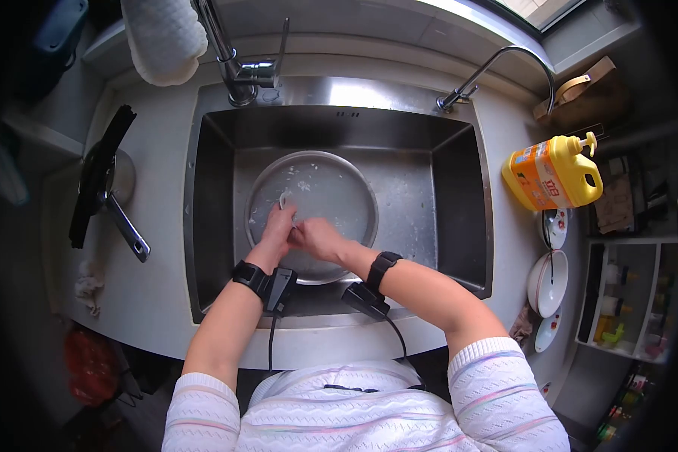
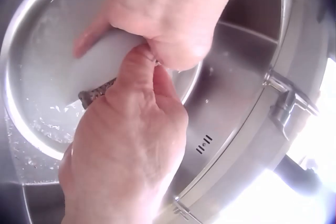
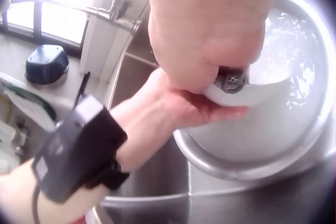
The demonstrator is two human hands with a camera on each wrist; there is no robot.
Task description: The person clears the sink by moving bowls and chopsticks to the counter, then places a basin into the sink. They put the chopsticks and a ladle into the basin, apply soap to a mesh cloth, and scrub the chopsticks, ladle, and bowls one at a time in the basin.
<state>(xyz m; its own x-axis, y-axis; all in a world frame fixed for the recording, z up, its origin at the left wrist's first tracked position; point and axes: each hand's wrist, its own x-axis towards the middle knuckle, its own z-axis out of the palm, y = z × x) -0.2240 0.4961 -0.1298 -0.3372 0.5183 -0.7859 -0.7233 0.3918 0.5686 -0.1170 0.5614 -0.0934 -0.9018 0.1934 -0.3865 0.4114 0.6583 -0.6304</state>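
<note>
Both hands meet over a round metal basin (image 1: 311, 154) of cloudy water in the sink. They hold a smooth white piece (image 2: 114, 49) with dark speckled skin (image 2: 94, 94) along one edge, squid-like in look. My left hand (image 1: 279, 224) pinches it between thumb and forefinger; in the right wrist view, one left finger stretches beneath the white piece (image 3: 251, 95). Close against it, my right hand (image 1: 320, 237) has its fingers curled on the same piece, and its palm hides much of the grip. Pale scraps (image 1: 303, 185) float in the water.
The basin stands in a deep steel sink (image 1: 407, 226) with a faucet (image 1: 252, 73) at back left and a thin curved tap (image 1: 505, 56) at back right. A yellow pump jug (image 1: 554, 173) and bowls (image 1: 548, 282) stand right; a pan (image 1: 120, 181) lies left.
</note>
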